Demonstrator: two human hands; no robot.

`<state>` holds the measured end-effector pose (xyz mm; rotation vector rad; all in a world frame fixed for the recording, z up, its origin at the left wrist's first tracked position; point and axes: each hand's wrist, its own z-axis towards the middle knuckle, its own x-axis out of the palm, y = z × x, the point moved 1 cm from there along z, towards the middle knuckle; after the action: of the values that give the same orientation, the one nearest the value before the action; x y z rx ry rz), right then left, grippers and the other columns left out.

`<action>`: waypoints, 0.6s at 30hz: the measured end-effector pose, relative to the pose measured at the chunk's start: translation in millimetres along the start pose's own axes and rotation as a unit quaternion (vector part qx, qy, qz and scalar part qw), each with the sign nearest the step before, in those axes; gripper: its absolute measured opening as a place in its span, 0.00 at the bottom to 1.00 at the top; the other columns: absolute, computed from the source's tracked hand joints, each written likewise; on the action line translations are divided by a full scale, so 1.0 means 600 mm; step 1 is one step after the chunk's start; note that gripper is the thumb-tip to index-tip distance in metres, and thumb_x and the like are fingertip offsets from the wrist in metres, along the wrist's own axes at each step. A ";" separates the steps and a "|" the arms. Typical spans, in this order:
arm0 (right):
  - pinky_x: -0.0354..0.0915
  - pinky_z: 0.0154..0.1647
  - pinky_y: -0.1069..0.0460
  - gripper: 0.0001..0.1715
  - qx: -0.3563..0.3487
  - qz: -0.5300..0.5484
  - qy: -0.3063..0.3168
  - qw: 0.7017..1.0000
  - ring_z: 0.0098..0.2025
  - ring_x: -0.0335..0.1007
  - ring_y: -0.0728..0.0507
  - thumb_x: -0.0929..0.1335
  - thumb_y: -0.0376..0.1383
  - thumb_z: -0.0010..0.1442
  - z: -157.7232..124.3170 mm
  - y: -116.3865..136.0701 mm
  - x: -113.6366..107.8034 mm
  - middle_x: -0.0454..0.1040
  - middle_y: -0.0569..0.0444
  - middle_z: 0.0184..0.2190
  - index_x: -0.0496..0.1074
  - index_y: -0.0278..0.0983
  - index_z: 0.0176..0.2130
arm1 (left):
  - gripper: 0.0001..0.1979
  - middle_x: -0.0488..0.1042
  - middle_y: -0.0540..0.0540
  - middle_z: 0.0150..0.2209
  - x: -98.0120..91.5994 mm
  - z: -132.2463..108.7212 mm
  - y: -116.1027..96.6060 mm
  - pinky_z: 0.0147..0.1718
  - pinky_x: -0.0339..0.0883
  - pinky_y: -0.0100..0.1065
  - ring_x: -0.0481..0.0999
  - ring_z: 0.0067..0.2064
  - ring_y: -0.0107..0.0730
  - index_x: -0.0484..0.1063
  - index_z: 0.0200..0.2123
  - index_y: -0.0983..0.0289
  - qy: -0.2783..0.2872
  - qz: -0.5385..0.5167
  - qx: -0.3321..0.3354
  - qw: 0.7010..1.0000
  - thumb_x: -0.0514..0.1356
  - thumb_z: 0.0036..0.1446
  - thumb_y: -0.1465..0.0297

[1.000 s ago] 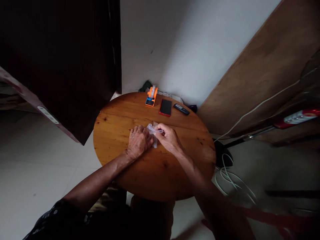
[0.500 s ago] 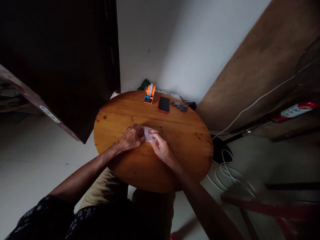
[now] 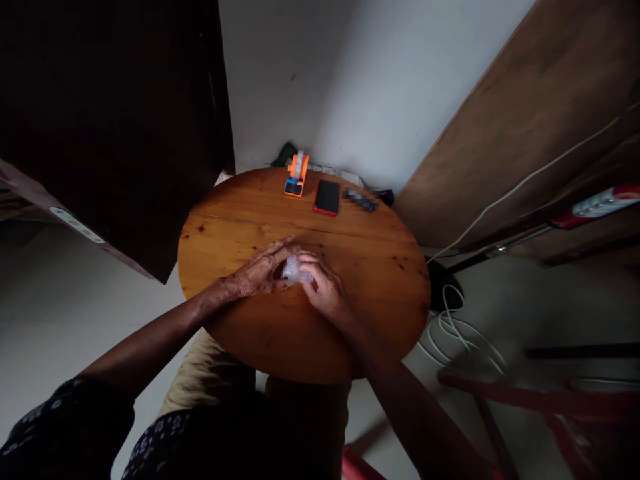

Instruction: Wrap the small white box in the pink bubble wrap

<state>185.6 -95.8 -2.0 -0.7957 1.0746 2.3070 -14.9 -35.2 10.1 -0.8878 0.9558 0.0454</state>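
A small translucent, whitish bundle of bubble wrap [image 3: 296, 269] is between my two hands, just above or on the round wooden table. My right hand [image 3: 323, 283] grips its right side with fingers curled over the top and the thumb below. On the other side, my left hand [image 3: 263, 270] has its fingers along the upper edge and its thumb near the lower edge, cupping the wrap. Anything inside the wrap is hidden.
Towards the back of the wooden table [image 3: 225, 240] stand an orange and blue tape dispenser [image 3: 297, 175], a red-edged phone [image 3: 327, 197] and a blurred dark item [image 3: 361, 199]. A white wall rises behind. White cable coils [image 3: 453, 327] and a red chair [image 3: 520, 397] are at right.
The wrap has become more compact between my hands. My left hand's fingers have stretched forward over its top edge; my right hand keeps its hold. The view has shifted slightly.
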 end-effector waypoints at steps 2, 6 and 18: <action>0.67 0.63 0.40 0.17 0.011 0.008 0.003 1.000 0.62 0.71 0.39 0.63 0.26 0.58 0.000 0.000 0.000 0.76 0.49 0.56 0.72 0.44 0.42 | 0.36 0.60 0.66 0.70 0.006 0.003 0.006 0.67 0.59 0.51 0.62 0.71 0.48 0.65 0.65 0.62 -0.003 -0.017 0.021 1.000 0.65 0.52 0.74; 0.67 0.63 0.40 0.16 0.016 0.019 -0.009 1.000 0.61 0.71 0.39 0.63 0.27 0.57 0.001 0.000 0.004 0.77 0.49 0.55 0.72 0.44 0.41 | 0.30 0.72 0.65 0.63 0.014 0.010 0.009 0.65 0.61 0.50 0.69 0.66 0.46 0.72 0.59 0.62 -0.028 -0.075 0.040 0.996 0.63 0.51 0.76; 0.66 0.33 0.51 0.09 0.219 0.179 -0.001 0.959 0.31 0.72 0.46 0.68 0.41 0.54 0.062 -0.036 -0.036 0.75 0.56 0.29 0.72 0.39 0.34 | 0.15 0.75 0.51 0.27 -0.004 0.064 -0.042 0.27 0.60 0.29 0.71 0.29 0.30 0.78 0.33 0.66 0.004 -0.167 -0.242 0.956 0.64 0.52 0.59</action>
<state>203.4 -57.3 20.4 -0.4494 1.7678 2.2054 20.4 -25.0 38.3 -1.4951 0.8011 -0.0152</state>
